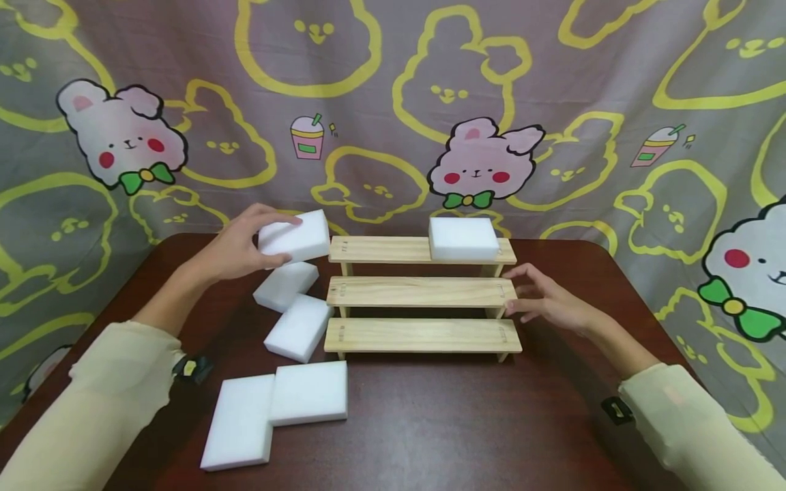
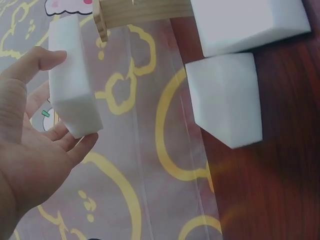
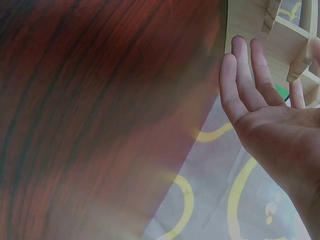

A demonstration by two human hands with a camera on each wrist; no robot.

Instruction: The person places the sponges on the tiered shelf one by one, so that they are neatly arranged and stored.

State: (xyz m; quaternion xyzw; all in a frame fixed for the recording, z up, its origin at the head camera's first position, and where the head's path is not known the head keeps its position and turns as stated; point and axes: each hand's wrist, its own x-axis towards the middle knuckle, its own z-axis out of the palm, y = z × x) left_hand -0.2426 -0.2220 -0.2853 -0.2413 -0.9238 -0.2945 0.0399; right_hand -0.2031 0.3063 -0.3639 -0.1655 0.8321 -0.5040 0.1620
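In the head view, my left hand [image 1: 242, 245] grips a white foam block [image 1: 301, 236], thumb on one side and fingers on the other. It holds the block at the left end of the top shelf [image 1: 381, 250] of a three-step wooden rack. The left wrist view shows the same block [image 2: 72, 75] tilted between thumb and fingers. Another white foam block [image 1: 463, 239] lies on the right part of the top shelf. My right hand [image 1: 546, 300] is beside the rack's right end, fingertips right at the middle shelf [image 1: 417, 292]. Its fingers [image 3: 244, 80] are loosely extended.
Two foam blocks [image 1: 297, 327] lie left of the rack, one behind the other. Two more [image 1: 239, 419] lie side by side at the front left of the dark wooden table [image 1: 442, 423]. A patterned curtain [image 1: 381, 75] hangs behind the table.
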